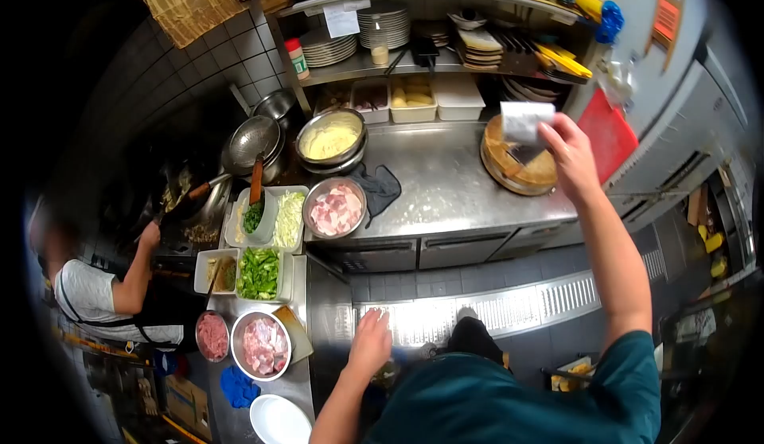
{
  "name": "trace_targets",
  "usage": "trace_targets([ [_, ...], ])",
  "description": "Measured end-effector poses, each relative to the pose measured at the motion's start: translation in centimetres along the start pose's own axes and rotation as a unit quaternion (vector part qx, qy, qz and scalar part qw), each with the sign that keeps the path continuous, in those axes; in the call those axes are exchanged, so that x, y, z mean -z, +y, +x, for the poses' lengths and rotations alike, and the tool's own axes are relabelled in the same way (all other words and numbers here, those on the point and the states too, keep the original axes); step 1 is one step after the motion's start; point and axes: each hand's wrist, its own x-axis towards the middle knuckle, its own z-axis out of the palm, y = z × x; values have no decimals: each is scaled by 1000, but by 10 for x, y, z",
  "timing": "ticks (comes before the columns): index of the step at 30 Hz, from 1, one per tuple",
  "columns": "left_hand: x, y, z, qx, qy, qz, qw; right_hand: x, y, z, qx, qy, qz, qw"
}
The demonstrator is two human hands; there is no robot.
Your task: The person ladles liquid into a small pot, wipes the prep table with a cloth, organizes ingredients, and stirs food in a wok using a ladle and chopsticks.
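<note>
My right hand (568, 148) is raised at the right, closed on a curled white paper slip (527, 121) by its right edge. Below the slip lies a round wooden chopping block (495, 143), with a cleaver (521, 156) on it, partly hidden by the paper. My left hand (371, 340) hangs low beside my body, above the floor, its back towards me. Its fingers look loose, with nothing visible in them. Left of it, on the side counter, stands a white-rimmed bowl of raw meat pieces (264, 346).
A steel counter (434, 157) holds a bowl of sliced meat (336, 208) and a black cloth (378, 192). Tubs of cut green vegetables (259, 274) stand left. A co-worker (107, 289) handles a wok at the stove. A red board (609, 135) leans at the right.
</note>
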Motion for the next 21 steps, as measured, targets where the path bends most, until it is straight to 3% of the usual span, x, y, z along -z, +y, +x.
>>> trace_targets([
  [4,-18,-13,24,73,44,5,996,-79,61,138,-14,-27,150,988],
  [7,-33,-18,33,167,70,25,983,-126,118,252,5,-87,169,982],
  [11,-48,-12,50,281,117,48,951,-185,154,372,-1,-55,245,968],
  [21,-90,14,126,376,142,42,915,-237,199,516,21,-67,249,966],
])
